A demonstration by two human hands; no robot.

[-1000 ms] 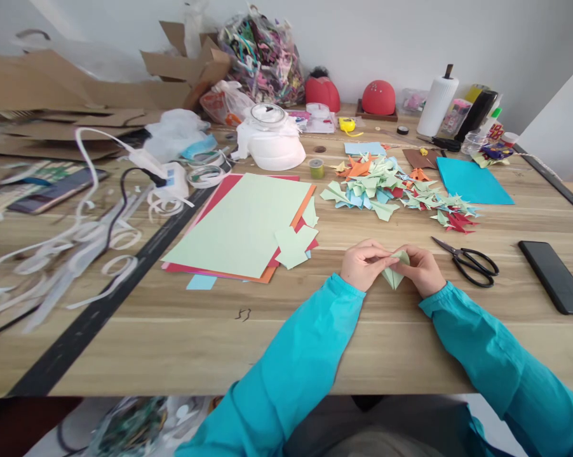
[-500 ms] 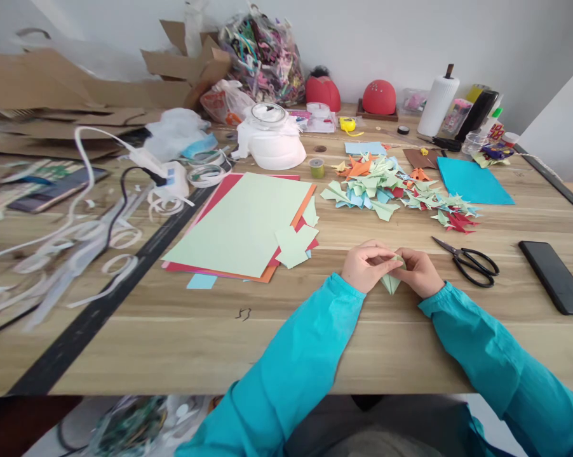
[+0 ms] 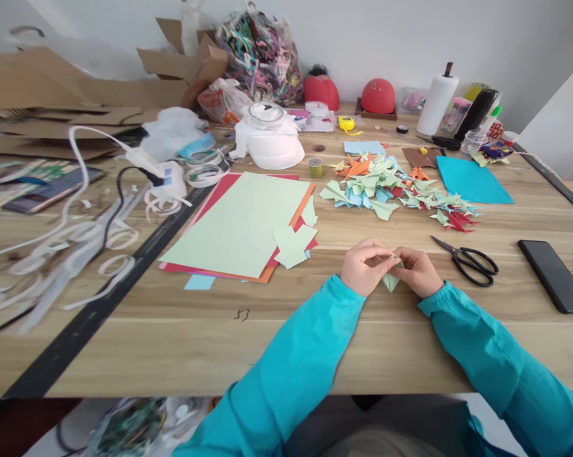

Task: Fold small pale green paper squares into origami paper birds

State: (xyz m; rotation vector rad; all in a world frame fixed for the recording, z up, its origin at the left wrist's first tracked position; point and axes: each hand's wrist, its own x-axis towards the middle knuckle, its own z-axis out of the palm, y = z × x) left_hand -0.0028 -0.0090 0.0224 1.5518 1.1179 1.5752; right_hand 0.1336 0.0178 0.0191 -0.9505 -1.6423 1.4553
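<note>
A small light-green folded paper [image 3: 390, 283] is pinched between my two hands above the table. My left hand [image 3: 366, 266] grips its upper part with thumb and fingers together. On the other side, my right hand [image 3: 417, 271] pinches the same piece, and fingers cover much of its folds. Its pointed lower end, with a crease down the middle, shows below the hands. Black-handled scissors [image 3: 472, 263] lie to the right of my right hand. Beyond the hands is a pile of folded paper pieces [image 3: 372, 181] in green, orange, blue and red.
Left of my hands lies a stack of coloured paper sheets [image 3: 239, 222] with green cut pieces [image 3: 293, 246] on it. A phone [image 3: 556, 276] rests at the right. Farther back are a thread spool [image 3: 316, 167], a turquoise sheet [image 3: 474, 181] and a white power strip [image 3: 169, 184] with cables.
Both hands stay in almost the same place around the green paper, with only slight finger movement. The view has shifted very slightly.
</note>
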